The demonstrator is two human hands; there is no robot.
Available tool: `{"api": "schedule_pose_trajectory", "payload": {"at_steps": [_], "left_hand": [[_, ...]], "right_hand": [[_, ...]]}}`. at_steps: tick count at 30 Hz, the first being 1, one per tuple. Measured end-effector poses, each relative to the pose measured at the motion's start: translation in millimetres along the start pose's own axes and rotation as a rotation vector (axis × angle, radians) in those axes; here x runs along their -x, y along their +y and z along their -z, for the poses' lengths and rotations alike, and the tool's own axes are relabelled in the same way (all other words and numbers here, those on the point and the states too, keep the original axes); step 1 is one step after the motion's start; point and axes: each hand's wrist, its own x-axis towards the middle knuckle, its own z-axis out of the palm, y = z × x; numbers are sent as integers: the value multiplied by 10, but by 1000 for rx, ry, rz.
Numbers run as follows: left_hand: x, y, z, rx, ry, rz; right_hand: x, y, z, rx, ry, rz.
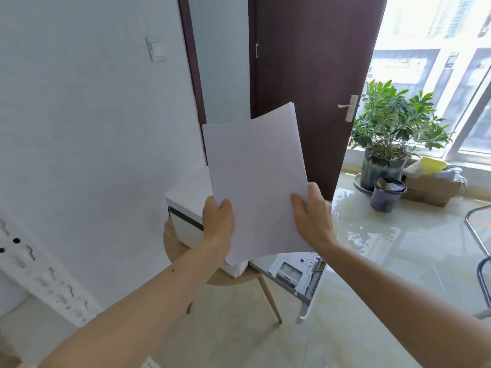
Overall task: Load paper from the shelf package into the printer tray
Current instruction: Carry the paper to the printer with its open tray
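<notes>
Left hand point(218, 220) fingers clamped on lower left edge of paper stack point(256, 181); right hand point(312, 216) fingers pinch lower right edge. Stack held upright, frame centre, above printer point(186, 208) on round desk point(172, 248). Pulled-out tray point(297, 274) sits lower right of stack, empty.

Advice: square edges first, tilt flat, slide under tray guides.

Count: one stack, one printer, one tray, two hands.

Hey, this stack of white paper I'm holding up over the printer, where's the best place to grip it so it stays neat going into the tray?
Probably as it is held now: the stack of paper stands upright, and the left hand and right hand pinch its lower side edges, one from each side. The top corner is fanning apart, so pinching the two long edges squares the sheets and leaves the bottom edge free to go into the open tray.
</notes>
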Motion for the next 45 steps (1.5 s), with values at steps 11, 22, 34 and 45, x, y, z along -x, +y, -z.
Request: {"api": "schedule_pose_trajectory", "payload": {"at_steps": [11, 22, 34, 45], "left_hand": [[-1042, 50, -945, 27, 19, 57], [-1422, -144, -1802, 20, 279, 145], [-1869, -326, -1868, 30, 576, 200], [-1775, -504, -2167, 72, 763, 279]], "right_hand": [[-1292, 620, -199, -26, -71, -42], [-2328, 1327, -273, -70, -336, 34], [-2949, 1500, -959, -136, -617, 105], [-3300, 1861, -1214, -164, -882, 104]]}}
